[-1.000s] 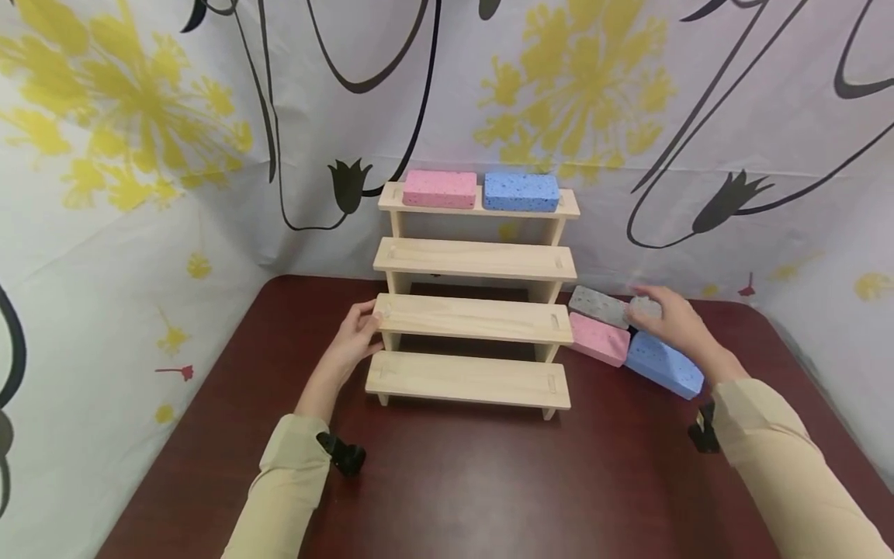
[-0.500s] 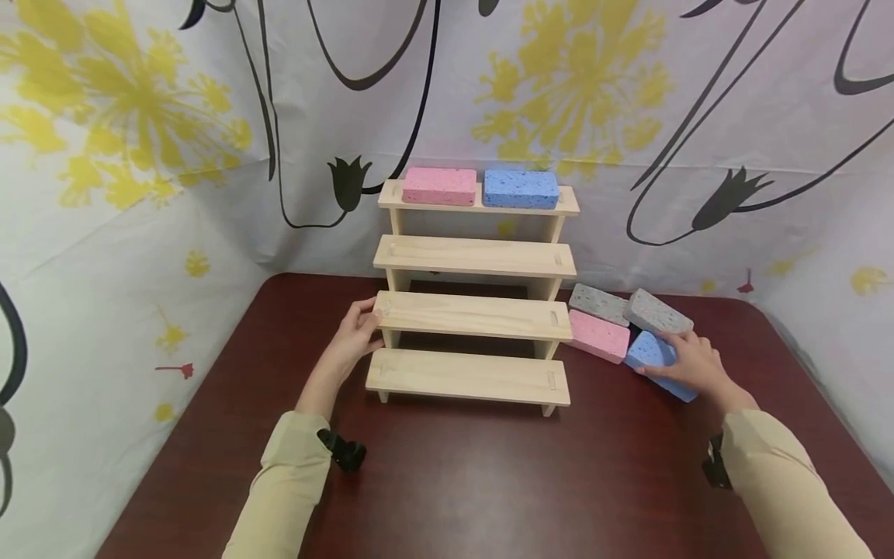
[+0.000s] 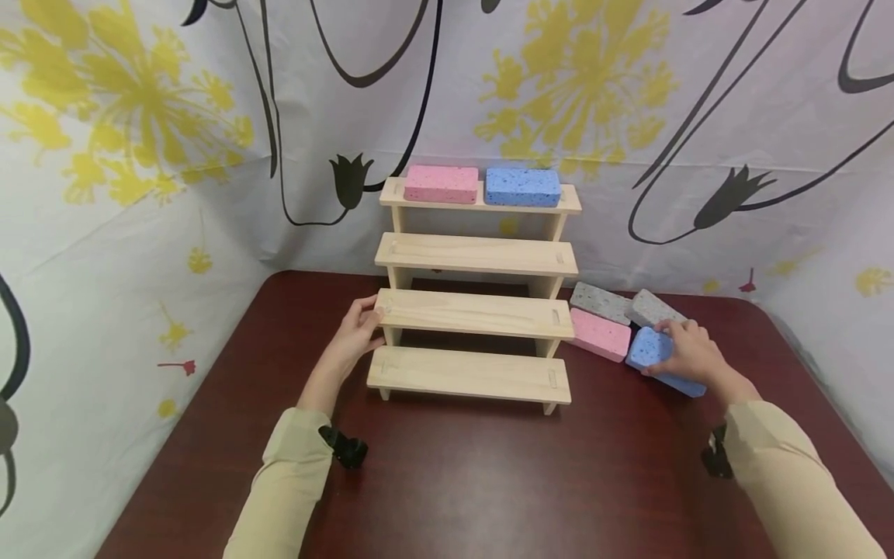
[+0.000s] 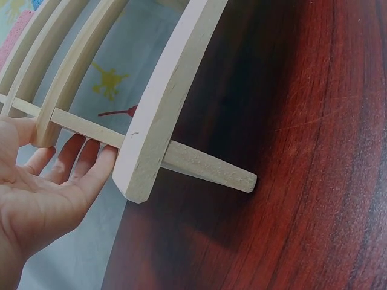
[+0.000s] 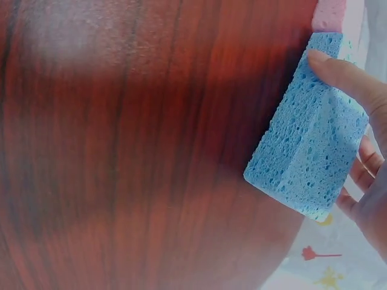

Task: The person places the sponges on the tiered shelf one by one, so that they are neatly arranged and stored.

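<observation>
A wooden stepped shelf (image 3: 475,312) with several plank tiers stands on the dark red table (image 3: 475,466). My left hand (image 3: 352,338) holds the left end of its second plank from the front; in the left wrist view the fingers lie below that plank's end, beside the side support (image 4: 87,128). At the shelf's right, my right hand (image 3: 694,357) grips a blue sponge (image 3: 651,348) across its width. The right wrist view shows the thumb on one side of this blue sponge (image 5: 314,133) and fingers on the other.
Beside the gripped sponge lie a pink sponge (image 3: 599,334) and two grey sponges, one at the back (image 3: 601,303) and one further right (image 3: 653,309). On the top tier sit another pink sponge (image 3: 441,185) and another blue sponge (image 3: 522,188). Patterned cloth (image 3: 447,116) hangs behind.
My right hand has moved from the right grey sponge toward me, down to the blue sponge, and now grips it. My left hand has stayed on the shelf.
</observation>
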A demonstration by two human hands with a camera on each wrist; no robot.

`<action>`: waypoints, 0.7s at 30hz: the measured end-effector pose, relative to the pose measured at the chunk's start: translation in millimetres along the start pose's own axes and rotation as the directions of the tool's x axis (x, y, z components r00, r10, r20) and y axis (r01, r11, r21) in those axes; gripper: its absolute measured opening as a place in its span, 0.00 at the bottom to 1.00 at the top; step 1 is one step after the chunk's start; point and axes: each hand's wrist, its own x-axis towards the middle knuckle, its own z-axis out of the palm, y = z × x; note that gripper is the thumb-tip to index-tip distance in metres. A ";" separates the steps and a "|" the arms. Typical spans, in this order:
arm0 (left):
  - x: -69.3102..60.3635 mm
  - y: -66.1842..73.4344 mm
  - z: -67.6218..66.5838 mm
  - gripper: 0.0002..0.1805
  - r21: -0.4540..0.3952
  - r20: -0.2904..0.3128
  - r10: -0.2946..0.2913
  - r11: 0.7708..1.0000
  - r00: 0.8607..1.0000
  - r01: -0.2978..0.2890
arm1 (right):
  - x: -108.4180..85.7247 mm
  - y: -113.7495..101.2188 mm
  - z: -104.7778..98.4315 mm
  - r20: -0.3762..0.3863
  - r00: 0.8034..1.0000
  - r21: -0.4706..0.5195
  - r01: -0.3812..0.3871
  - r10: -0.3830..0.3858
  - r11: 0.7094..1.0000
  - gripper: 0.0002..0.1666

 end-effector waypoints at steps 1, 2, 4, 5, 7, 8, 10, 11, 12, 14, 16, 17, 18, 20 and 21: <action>0.2 0.2 -0.1 0.26 -0.001 0.001 0.001 1.000 1.000 -0.001 | -0.1 -0.5 -2.2 -0.006 1.000 -0.004 0.000 0.000 1.000 0.51; 0.3 0.4 -0.1 0.26 0.000 0.002 0.001 1.000 1.000 -0.001 | -0.3 -1.1 -4.6 -0.015 1.000 -0.006 0.000 -0.001 1.000 0.52; 0.1 0.8 -0.1 0.26 0.002 0.002 0.000 1.000 1.000 0.000 | -1.2 -2.6 -9.0 -0.032 0.999 0.001 -0.003 0.003 1.000 0.53; -0.2 1.1 0.0 0.26 0.004 0.001 -0.001 1.000 1.000 0.001 | -1.6 -3.3 -11.5 -0.042 0.999 0.007 -0.002 0.003 1.000 0.53; -1.0 1.3 -0.3 0.26 0.008 0.001 -0.003 1.000 1.000 0.003 | -1.8 -5.1 -15.4 -0.055 0.998 0.018 -0.006 0.007 1.000 0.53; -1.4 1.4 -0.2 0.26 0.011 -0.002 -0.005 1.000 1.000 0.005 | -1.8 -6.2 -17.5 -0.065 0.998 0.023 -0.004 0.006 1.000 0.53; -2.0 1.5 -0.1 0.26 0.013 -0.005 -0.008 1.000 1.000 0.008 | -0.9 -9.2 -21.8 -0.088 0.996 0.030 0.003 -0.001 1.000 0.53; -2.1 1.4 -0.3 0.26 0.016 -0.002 -0.005 1.000 1.000 0.005 | -0.2 -11.1 -24.1 -0.106 0.994 0.031 0.010 -0.007 0.999 0.53; -2.2 1.3 -0.4 0.26 0.018 -0.001 -0.003 1.000 1.000 0.003 | 0.5 -13.5 -26.4 -0.124 0.992 0.034 0.020 -0.016 0.999 0.52; -2.3 1.3 -0.3 0.26 0.021 -0.006 -0.003 1.000 1.000 0.004 | 1.9 -19.5 -31.4 -0.168 0.985 0.043 0.054 -0.046 0.998 0.50; -2.2 1.1 -0.7 0.26 0.021 -0.003 0.001 1.000 1.000 -0.001 | 3.6 -26.5 -36.4 -0.219 0.972 0.052 0.098 -0.084 0.994 0.48; -2.1 1.0 -0.8 0.26 0.022 -0.003 0.003 1.000 1.000 -0.003 | 4.4 -30.3 -39.0 -0.243 0.964 0.056 0.122 -0.105 0.991 0.47; -2.2 1.0 -0.9 0.26 0.023 -0.003 0.003 1.000 1.000 -0.003 | 5.4 -34.3 -41.6 -0.263 0.957 0.062 0.146 -0.125 0.987 0.46; -2.0 0.9 -0.9 0.26 0.024 -0.003 0.001 1.000 1.000 -0.001 | 7.1 -42.4 -46.7 -0.298 0.941 0.068 0.186 -0.158 0.980 0.45; -2.1 1.0 -0.8 0.27 0.023 -0.003 -0.001 1.000 1.000 0.001 | 8.0 -46.8 -49.1 -0.309 0.936 0.071 0.199 -0.169 0.977 0.44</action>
